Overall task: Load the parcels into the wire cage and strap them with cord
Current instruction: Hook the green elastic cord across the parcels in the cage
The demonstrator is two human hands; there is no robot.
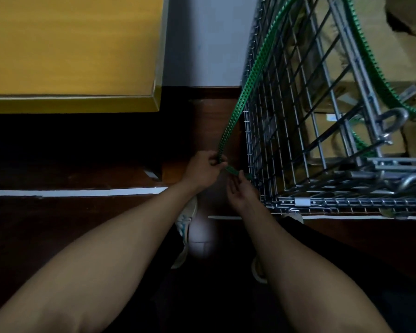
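Note:
A green toothed cord [252, 70] runs down the outside of the wire cage [298, 116] from its top to my hands near the floor. My left hand [203, 170] is shut on the cord just left of the cage's lower corner. My right hand [241, 193] touches the cord's short end by that corner; its fingers look loosely curled around it. Brown cardboard parcels [327, 126] show through the mesh inside the cage. A second stretch of green cord [368, 58] loops across the cage's right side.
A yellow-topped table [72, 49] stands at the left, with a dark gap under it. A pale wall [204, 39] rises behind. White tape lines [82, 192] cross the dark wooden floor. My shoes [186, 219] are below my hands.

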